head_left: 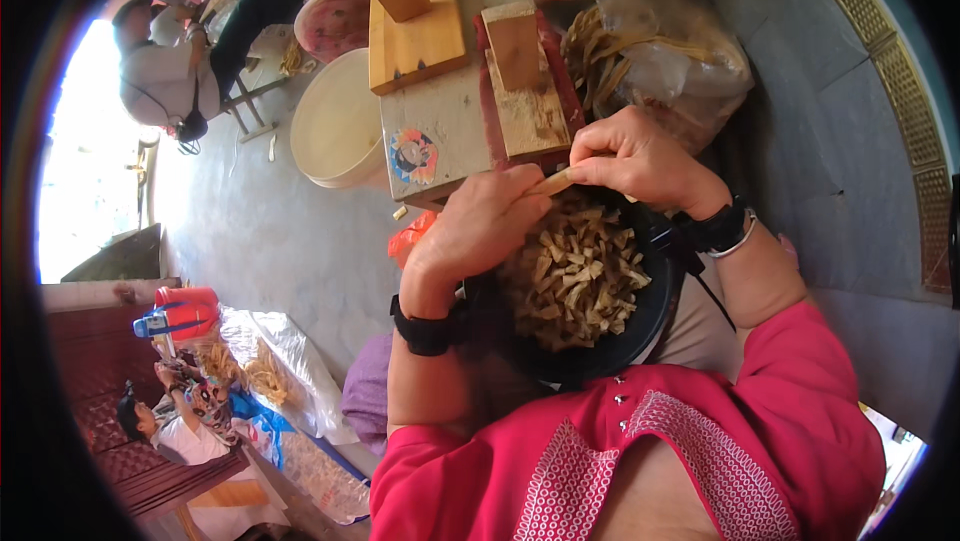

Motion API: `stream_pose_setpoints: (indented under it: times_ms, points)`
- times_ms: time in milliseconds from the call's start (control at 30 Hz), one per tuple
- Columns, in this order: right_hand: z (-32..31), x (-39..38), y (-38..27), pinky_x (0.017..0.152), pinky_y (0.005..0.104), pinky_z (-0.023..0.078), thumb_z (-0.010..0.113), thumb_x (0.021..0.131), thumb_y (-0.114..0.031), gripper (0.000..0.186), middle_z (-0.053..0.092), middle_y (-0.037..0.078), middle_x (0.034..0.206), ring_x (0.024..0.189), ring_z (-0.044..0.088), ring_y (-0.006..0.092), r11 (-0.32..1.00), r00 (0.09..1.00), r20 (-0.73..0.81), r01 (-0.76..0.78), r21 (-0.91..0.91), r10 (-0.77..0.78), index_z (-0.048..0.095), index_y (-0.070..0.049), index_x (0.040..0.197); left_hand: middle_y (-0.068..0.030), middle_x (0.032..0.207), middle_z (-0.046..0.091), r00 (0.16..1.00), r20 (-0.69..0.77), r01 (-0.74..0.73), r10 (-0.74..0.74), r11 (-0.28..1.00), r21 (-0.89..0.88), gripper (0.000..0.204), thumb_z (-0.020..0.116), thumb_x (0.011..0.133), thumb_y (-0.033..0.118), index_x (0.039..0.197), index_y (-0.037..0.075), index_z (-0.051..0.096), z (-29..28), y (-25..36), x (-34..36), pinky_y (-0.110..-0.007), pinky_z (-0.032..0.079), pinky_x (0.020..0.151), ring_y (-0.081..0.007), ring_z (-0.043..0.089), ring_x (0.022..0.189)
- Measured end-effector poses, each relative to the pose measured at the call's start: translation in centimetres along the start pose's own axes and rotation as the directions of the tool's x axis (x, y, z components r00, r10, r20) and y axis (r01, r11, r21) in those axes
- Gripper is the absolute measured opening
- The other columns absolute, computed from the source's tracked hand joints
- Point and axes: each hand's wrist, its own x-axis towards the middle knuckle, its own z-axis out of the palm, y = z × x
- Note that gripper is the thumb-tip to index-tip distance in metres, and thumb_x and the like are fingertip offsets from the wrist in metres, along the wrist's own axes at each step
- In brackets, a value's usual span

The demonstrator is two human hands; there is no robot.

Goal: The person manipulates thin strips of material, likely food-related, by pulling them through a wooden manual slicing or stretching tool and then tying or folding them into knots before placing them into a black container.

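Observation:
Above a dark basin [664,293], both my hands are closed on a short pale tan strip [554,183]. My left hand [488,219] grips its left part, fingers curled round it. Its other end is pinched between the thumb and fingers of my right hand [640,159]. What the strip is made of I cannot tell. Many small tan cut pieces [585,276], looking dried, fill the basin, which sits at my lap. Just beyond my hands stands an upright wooden block [514,49] on a rough, worn wooden board [532,121].
A stand [430,121] carries the board and another wooden piece [418,36]. A white bucket [340,131] is left of it. A clear bag of tan strips [675,46] lies far right. Two people [165,81] [180,421] sit at left, near a red bucket [192,313].

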Motion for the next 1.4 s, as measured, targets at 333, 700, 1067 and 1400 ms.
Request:
stream_pose_setpoints:
  times_ms: [333, 700, 1067, 1400]
  points:
    - [0.0, 5.4, 2.9, 0.051, 0.0312, 0.04, 0.056, 0.08, -0.014, 0.015, 0.054, 0.013, 0.059, 0.05, 0.05, 0.019, 0.972, 0.87, -0.457, 0.096, -0.215, -0.187, 0.058, 0.0, 0.075, -0.0181, 0.076, 0.062, 0.741, -0.666, 0.118, 0.086, 0.96, 0.255, 0.017, 0.057, 0.083, 0.028, 0.09, 0.013, 0.06, -0.1, -1.7, 5.3, -0.047, 0.045, 0.063, -0.04, 0.059, 0.074]
    - [1.4, 7.0, 3.6, 0.054, 0.0346, 0.045, 0.059, 0.078, -0.012, 0.011, 0.058, 0.016, 0.063, 0.058, 0.058, 0.0316, 0.961, 0.745, -0.623, 0.091, -0.26, -0.24, 0.06, -0.002, 0.075, -0.0148, 0.075, 0.064, 0.652, -0.754, 0.154, 0.079, 0.96, 0.234, 0.024, 0.062, 0.08, 0.031, 0.096, 0.013, 0.064, -0.2, -2.7, 6.5, -0.041, 0.047, 0.064, -0.0351, 0.062, 0.073]
    - [2.5, 3.4, 0.6, 0.037, 0.019, 0.03, 0.057, 0.087, -0.018, 0.018, 0.049, -0.002, 0.057, 0.042, 0.04, 0.0039, 0.797, 0.978, -0.061, -0.127, 0.591, 0.201, 0.063, -0.003, 0.079, -0.0078, 0.074, 0.064, 0.859, -0.509, -0.104, 0.049, 0.991, -0.081, 0.043, 0.045, 0.092, 0.038, 0.109, 0.0, 0.058, 2.6, -2.5, 2.7, -0.031, 0.048, 0.063, -0.019, 0.061, 0.063]
    - [4.7, 2.3, 0.2, 0.043, 0.019, 0.035, 0.05, 0.092, -0.019, 0.02, 0.047, -0.003, 0.056, 0.045, 0.044, 0.0062, 0.92, 0.996, 0.086, -0.068, 0.386, 0.037, 0.058, -0.005, 0.08, -0.0023, 0.067, 0.048, 0.751, -0.581, -0.581, -0.313, 0.104, -0.807, 0.032, 0.035, 0.098, 0.036, 0.084, 0.009, 0.046, 1.1, 0.2, 1.7, -0.025, 0.043, 0.059, -0.0118, 0.05, 0.064]
